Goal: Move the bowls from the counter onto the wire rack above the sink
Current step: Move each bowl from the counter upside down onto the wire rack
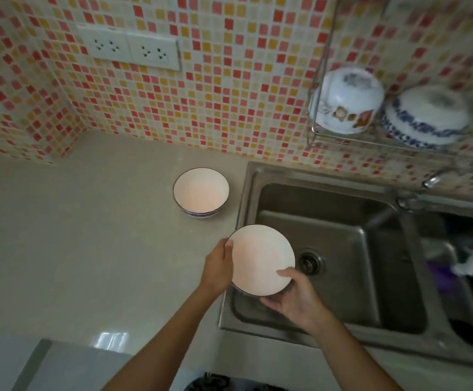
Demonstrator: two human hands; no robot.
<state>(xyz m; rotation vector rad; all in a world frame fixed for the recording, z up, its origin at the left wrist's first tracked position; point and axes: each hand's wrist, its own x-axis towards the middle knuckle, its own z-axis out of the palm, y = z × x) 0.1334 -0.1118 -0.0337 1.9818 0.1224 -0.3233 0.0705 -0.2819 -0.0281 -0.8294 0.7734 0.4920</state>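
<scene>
Both hands hold a white bowl (260, 258) over the left edge of the sink, its opening facing up. My left hand (218, 268) grips its left rim with the thumb on top. My right hand (294, 297) cups it from below right, thumb on the rim. A second white bowl (200, 191) with a blue-patterned base stands upright on the beige counter (88, 235). On the wire rack (342, 139) at upper right, two bowls lie upside down: one with cartoon figures (346, 101) and one with blue patterning (427, 117).
A steel sink (342, 249) with a drain lies to the right, its tap (415, 201) reaching over it from the wall. Dark items sit in the far right basin. Wall sockets (129, 49) are set in the mosaic tiles at upper left.
</scene>
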